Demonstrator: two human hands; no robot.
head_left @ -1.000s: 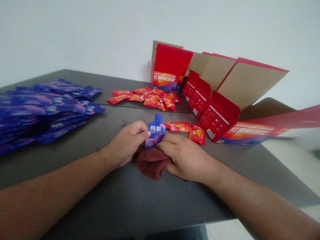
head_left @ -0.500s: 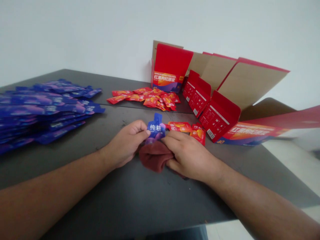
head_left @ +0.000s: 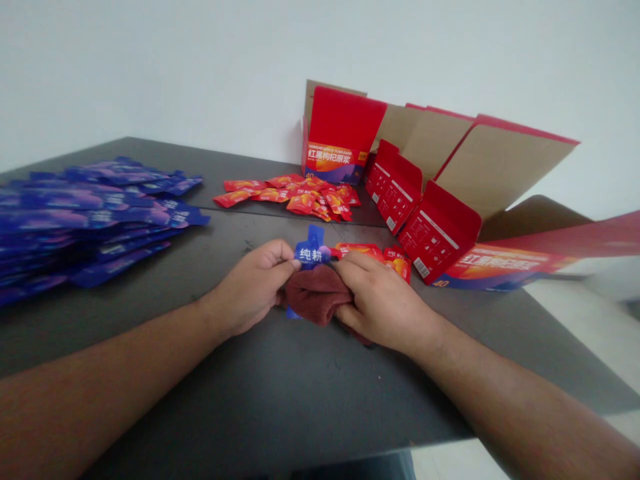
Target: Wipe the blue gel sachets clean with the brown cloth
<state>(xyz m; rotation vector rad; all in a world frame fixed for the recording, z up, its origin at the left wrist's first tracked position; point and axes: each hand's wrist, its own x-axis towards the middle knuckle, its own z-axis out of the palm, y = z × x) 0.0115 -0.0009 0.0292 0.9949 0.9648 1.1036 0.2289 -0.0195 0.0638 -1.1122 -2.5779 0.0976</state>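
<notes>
Between my hands is a blue sachet [head_left: 311, 255] with a spout-like narrow top and white lettering. My left hand [head_left: 260, 283] pinches its left edge between thumb and fingers. A brown cloth [head_left: 317, 293] is bunched in my right hand [head_left: 383, 300] and lies over the sachet's lower front. The sachet's top stays uncovered, and a small blue corner shows below the cloth. Just behind my right hand, two red sachets [head_left: 399, 262] lie on the table, partly hidden by it.
A large pile of blue sachets [head_left: 95, 213] covers the dark table's [head_left: 240, 400] left side. Several red sachets [head_left: 300, 195] lie heaped at the back. Open red cartons [head_left: 440, 230] with raised flaps line the right, and another carton [head_left: 333, 163] stands near the wall.
The cloth in my right hand has moved up over the sachet, covering more of its front. My left hand keeps its pinch in nearly the same place.
</notes>
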